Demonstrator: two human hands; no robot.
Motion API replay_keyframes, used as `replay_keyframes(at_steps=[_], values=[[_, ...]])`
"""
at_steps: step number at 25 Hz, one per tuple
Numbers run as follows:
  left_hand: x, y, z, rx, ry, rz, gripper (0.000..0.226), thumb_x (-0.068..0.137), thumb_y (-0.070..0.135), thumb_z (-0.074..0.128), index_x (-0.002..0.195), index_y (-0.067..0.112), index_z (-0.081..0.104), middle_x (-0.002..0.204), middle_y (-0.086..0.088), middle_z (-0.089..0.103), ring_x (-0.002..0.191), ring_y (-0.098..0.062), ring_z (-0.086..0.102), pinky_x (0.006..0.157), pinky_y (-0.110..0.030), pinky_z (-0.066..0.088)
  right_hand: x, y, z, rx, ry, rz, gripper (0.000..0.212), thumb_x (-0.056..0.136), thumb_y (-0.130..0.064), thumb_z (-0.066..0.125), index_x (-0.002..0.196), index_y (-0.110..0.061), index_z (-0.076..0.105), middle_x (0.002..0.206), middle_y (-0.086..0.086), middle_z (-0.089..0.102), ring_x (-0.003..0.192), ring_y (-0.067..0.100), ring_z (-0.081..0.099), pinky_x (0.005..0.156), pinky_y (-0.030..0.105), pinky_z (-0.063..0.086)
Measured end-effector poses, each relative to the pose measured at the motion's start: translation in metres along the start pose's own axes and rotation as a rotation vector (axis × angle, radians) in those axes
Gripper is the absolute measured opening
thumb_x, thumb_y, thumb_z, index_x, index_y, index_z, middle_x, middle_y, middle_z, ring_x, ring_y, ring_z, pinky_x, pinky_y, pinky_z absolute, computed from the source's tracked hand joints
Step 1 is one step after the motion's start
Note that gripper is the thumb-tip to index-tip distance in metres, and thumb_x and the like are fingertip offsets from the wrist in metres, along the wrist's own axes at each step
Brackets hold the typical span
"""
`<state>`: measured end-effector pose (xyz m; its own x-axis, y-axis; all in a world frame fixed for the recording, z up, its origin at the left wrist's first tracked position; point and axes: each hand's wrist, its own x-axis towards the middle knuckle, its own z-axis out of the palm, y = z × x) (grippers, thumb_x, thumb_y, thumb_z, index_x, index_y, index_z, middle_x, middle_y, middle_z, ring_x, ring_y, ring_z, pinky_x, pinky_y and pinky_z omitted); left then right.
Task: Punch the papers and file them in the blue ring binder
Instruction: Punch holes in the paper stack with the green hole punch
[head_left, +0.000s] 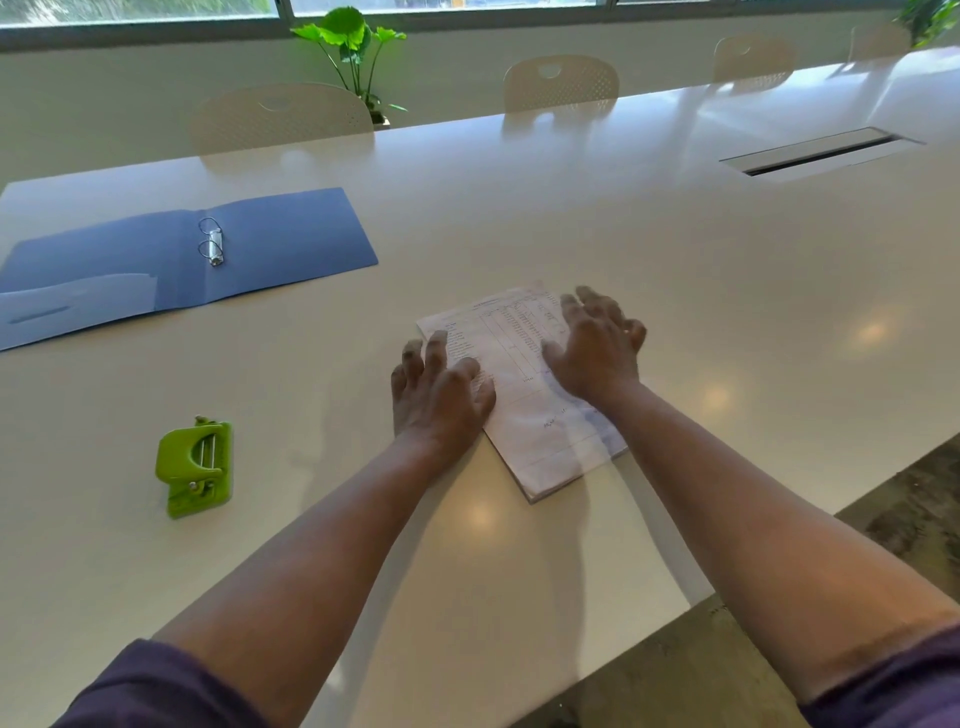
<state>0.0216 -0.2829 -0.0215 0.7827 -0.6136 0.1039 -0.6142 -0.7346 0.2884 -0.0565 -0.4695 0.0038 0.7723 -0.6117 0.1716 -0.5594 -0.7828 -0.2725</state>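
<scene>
Long white table (597, 218) in a bright meeting room, glossy, with windows along the far wall. Cream chairs (561, 83) pushed in on the far side, a leafy green plant (350, 39) behind them, and a slotted cable hatch (821, 153) set into the tabletop at far right.

Near the table's front edge, both hands down on a thin stack of printed papers (524, 374). Left hand (439, 397) palm down, fingers spread and unclenched, resting across the stack's left edge, partly on paper and partly on the table. Right hand (597, 348) likewise flat and spread, gripping nothing, lying over the right side of the sheets near the top corner. Bare forearms reaching back toward the camera, dark purple sleeves (156, 691) pushed up at the bottom corners.

Papers lying flat, turned at an angle to the table edge, top sheet showing a printed table of rows and columns; text too small to read.

Well to the left of the hands, closer to the front edge, a lime-green hole punch (197, 467) standing alone on the table, apart from the papers.

Further back and left, the blue ring binder (291, 244) spread open flat, two metal rings (212, 247) on its spine, a pocket on the inner left cover, no sheets on the rings. Binder well apart from both papers and punch.
</scene>
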Motion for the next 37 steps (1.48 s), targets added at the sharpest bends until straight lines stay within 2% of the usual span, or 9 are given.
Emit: replay_keyframes(at_steps=[2, 4, 6, 9, 13, 25, 32, 37], values=[[0.004, -0.002, 0.005, -0.022, -0.01, 0.028, 0.041, 0.098, 0.052, 0.043, 0.123, 0.027, 0.064, 0.162, -0.006, 0.032, 0.152, -0.034, 0.013, 0.121, -0.046, 0.015, -0.005, -0.015, 0.006, -0.023, -0.106, -0.11, 0.068, 0.1, -0.047, 0.044, 0.16, -0.021, 0.028, 0.172, 0.003, 0.014, 0.159, 0.024, 0.006, 0.12, 0.052, 0.014], [0.006, -0.003, 0.008, -0.05, -0.011, 0.049, 0.042, 0.099, 0.051, 0.041, 0.123, 0.025, 0.063, 0.154, -0.006, 0.046, 0.15, -0.033, 0.025, 0.121, -0.046, 0.023, -0.01, -0.025, 0.012, -0.061, -0.228, -0.176, 0.066, 0.103, -0.05, 0.031, 0.163, -0.026, 0.016, 0.174, 0.0, 0.0, 0.159, 0.022, -0.009, 0.124, 0.052, 0.004], [0.007, -0.004, 0.01, -0.065, -0.009, 0.054, 0.043, 0.098, 0.052, 0.04, 0.123, 0.024, 0.062, 0.149, -0.005, 0.052, 0.146, -0.032, 0.035, 0.119, -0.045, 0.029, -0.014, -0.028, 0.019, -0.079, -0.322, -0.188, 0.066, 0.104, -0.051, 0.024, 0.164, -0.029, 0.009, 0.173, -0.001, -0.008, 0.158, 0.022, -0.018, 0.125, 0.052, -0.003], [0.008, -0.004, 0.011, -0.061, 0.004, 0.045, 0.044, 0.097, 0.054, 0.039, 0.118, 0.024, 0.063, 0.145, -0.005, 0.055, 0.14, -0.032, 0.041, 0.117, -0.045, 0.033, -0.017, -0.029, 0.025, -0.095, -0.387, -0.171, 0.066, 0.104, -0.053, 0.017, 0.164, -0.029, 0.005, 0.173, -0.001, -0.006, 0.158, 0.022, -0.014, 0.125, 0.052, -0.005], [0.008, -0.006, 0.012, -0.057, 0.012, 0.052, 0.044, 0.094, 0.055, 0.037, 0.114, 0.025, 0.063, 0.14, -0.005, 0.058, 0.136, -0.032, 0.045, 0.114, -0.047, 0.036, -0.016, -0.031, 0.028, -0.141, -0.383, -0.162, 0.067, 0.103, -0.056, 0.015, 0.164, -0.031, 0.004, 0.174, -0.003, -0.004, 0.16, 0.022, -0.006, 0.125, 0.053, 0.001], [0.006, -0.006, 0.011, -0.085, 0.008, 0.039, 0.042, 0.095, 0.053, 0.038, 0.116, 0.024, 0.061, 0.139, -0.002, 0.056, 0.136, -0.029, 0.043, 0.115, -0.045, 0.034, -0.016, -0.031, 0.028, -0.138, -0.385, -0.156, 0.066, 0.104, -0.056, 0.016, 0.164, -0.032, 0.001, 0.174, -0.003, -0.004, 0.159, 0.022, -0.007, 0.125, 0.052, 0.001], [0.0, -0.005, 0.0, -0.2, 0.009, 0.012, 0.051, 0.1, 0.044, 0.043, 0.144, 0.02, 0.049, 0.158, -0.004, 0.041, 0.15, -0.026, 0.028, 0.123, -0.042, 0.02, -0.015, -0.035, 0.017, -0.102, -0.315, -0.211, 0.066, 0.105, -0.057, 0.015, 0.164, -0.032, -0.001, 0.174, -0.003, -0.003, 0.159, 0.019, -0.01, 0.125, 0.053, -0.003], [-0.015, -0.032, -0.033, -0.183, 0.088, -0.025, 0.047, 0.1, 0.036, 0.045, 0.143, 0.017, 0.052, 0.158, -0.004, 0.043, 0.152, -0.026, 0.024, 0.124, -0.042, 0.017, -0.02, -0.074, 0.007, -0.063, -0.287, -0.323, 0.065, 0.106, -0.055, 0.018, 0.164, -0.03, 0.003, 0.174, -0.003, -0.001, 0.159, 0.018, -0.008, 0.125, 0.05, -0.003]])
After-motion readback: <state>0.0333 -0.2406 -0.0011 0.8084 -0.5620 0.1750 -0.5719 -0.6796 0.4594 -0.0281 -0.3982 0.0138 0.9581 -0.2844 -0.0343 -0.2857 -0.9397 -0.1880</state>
